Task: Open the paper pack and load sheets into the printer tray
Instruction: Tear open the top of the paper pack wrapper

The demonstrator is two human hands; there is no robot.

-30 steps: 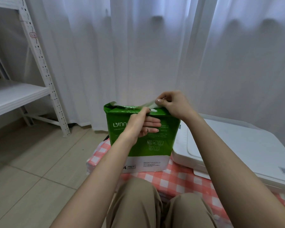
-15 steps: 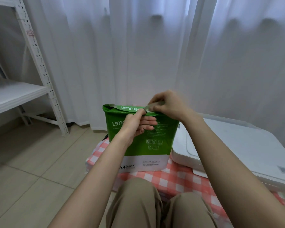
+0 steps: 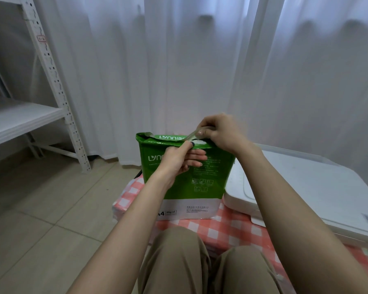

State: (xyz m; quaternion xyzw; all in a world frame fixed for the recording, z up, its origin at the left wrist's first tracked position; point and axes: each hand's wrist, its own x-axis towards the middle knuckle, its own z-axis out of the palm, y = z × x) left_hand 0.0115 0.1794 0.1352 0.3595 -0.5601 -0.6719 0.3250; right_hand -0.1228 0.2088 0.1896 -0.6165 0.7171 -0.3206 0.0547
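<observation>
Now my right hand (image 3: pixel 219 132) has the wrapper flap (image 3: pixel 194 133) pinched between thumb and fingers and has peeled it a little further than half a second ago, so a patch of white sheets (image 3: pixel 199 141) shows at the top right of the green paper pack (image 3: pixel 185 177). My left hand (image 3: pixel 179 162) is clamped on the pack's upper front, thumb hooked over the top edge, steadying it as before. The pack stands upright on the checked cloth (image 3: pixel 227 228), near its far left edge, just beside the closed white printer (image 3: pixel 306 187). I judge the seal only partly broken; the opening looks too small to draw sheets, and no tray is visible yet.
</observation>
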